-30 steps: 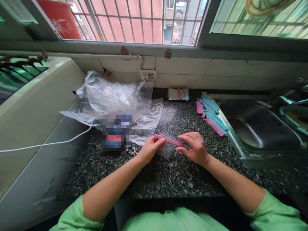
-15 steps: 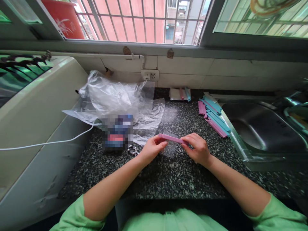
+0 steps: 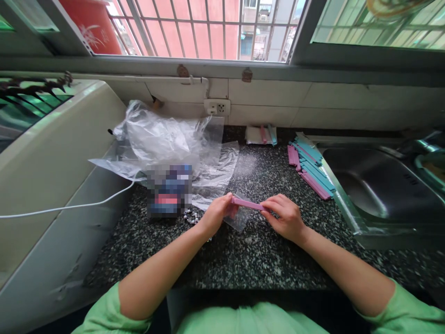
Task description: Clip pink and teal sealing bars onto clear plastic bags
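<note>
A pink bag sealing clip (image 3: 248,204) is held level above the counter between my two hands. My left hand (image 3: 216,212) is closed around its left end, near the hinge. At the other end, my right hand (image 3: 284,215) pinches the clip between thumb and fingers. A small clear plastic bag (image 3: 239,223) hangs below the clip and touches my left fingers. Whether the clip is locked across the bag is too small to tell.
Pink and teal clips (image 3: 313,169) lie heaped beside the metal sink (image 3: 368,185). A small pack (image 3: 255,135) with two clips rests by the wall. Left are crumpled plastic bags (image 3: 163,139), a blurred-out object (image 3: 170,192), a bead string (image 3: 191,216) and a white cable (image 3: 104,202).
My left thumb has shifted up to the clip's left end. The small bag has swung slightly left and turned. My right hand stays on the right end.
</note>
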Demonstrator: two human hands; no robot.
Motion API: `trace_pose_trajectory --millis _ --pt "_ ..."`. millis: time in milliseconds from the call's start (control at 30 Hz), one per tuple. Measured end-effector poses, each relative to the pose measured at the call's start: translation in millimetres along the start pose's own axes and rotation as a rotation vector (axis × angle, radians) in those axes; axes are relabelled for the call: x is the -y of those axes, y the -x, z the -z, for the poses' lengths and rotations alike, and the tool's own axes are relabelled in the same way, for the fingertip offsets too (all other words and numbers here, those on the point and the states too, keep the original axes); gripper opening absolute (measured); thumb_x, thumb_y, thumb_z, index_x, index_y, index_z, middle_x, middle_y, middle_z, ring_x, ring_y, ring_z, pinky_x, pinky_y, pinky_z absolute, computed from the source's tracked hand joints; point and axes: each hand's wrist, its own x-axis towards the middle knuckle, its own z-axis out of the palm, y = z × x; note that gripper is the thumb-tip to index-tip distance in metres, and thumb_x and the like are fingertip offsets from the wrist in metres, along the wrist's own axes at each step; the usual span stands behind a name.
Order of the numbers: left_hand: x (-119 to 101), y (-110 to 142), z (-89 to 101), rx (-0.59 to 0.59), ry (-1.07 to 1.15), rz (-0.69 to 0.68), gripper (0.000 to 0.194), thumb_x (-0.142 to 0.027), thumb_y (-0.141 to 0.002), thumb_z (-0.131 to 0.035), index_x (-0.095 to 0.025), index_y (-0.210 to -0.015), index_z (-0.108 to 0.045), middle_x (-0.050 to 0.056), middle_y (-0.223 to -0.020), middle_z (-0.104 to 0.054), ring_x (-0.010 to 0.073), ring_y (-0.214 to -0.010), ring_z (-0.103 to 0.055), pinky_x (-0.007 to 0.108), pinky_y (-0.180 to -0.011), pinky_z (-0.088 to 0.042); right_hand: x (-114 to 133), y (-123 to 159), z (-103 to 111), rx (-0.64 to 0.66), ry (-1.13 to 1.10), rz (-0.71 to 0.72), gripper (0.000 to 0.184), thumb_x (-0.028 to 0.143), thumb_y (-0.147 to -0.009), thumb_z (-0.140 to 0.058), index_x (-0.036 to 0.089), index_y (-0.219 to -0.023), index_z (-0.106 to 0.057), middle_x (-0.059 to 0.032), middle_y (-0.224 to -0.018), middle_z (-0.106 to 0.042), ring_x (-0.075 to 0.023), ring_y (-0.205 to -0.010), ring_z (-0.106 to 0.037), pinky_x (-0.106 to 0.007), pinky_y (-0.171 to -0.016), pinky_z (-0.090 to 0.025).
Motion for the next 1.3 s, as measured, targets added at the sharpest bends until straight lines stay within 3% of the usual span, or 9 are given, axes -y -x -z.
trace_pose_trajectory --millis 333,1300 --pt "-2.9 3.7 0.0 0.000 -0.232 -0.114 0.052 -0.064 -0.073 -0.043 -0.017 -0.053 -0.050 -0.001 -0.049 -0.047 0.0113 -0.051 -0.040 0.026 -0.053 -0.031 4.0 2.4 -1.5 -0.005 0.049 0.032 0.006 0.019 -0.080 -0.056 0.018 -0.081 -0.062 -0.0028 -0.066 -0.058 -0.0138 -0.063 -0.053 -0.026 -0.059 -0.043" --pt "8.3 2.0 -3.5 -0.085 -0.084 -0.076 0.050 -0.065 -0.068 -0.049 -0.015 -0.062 -0.052 -0.003 -0.049 -0.047 0.0088 -0.046 -0.039 0.024 -0.048 -0.030 2.5 4.8 -3.3 -0.068 -0.023 0.048 0.011 0.016 -0.081 -0.054 0.019 -0.089 -0.061 -0.0028 -0.067 -0.057 -0.0132 -0.062 -0.054 -0.024 -0.054 -0.046"
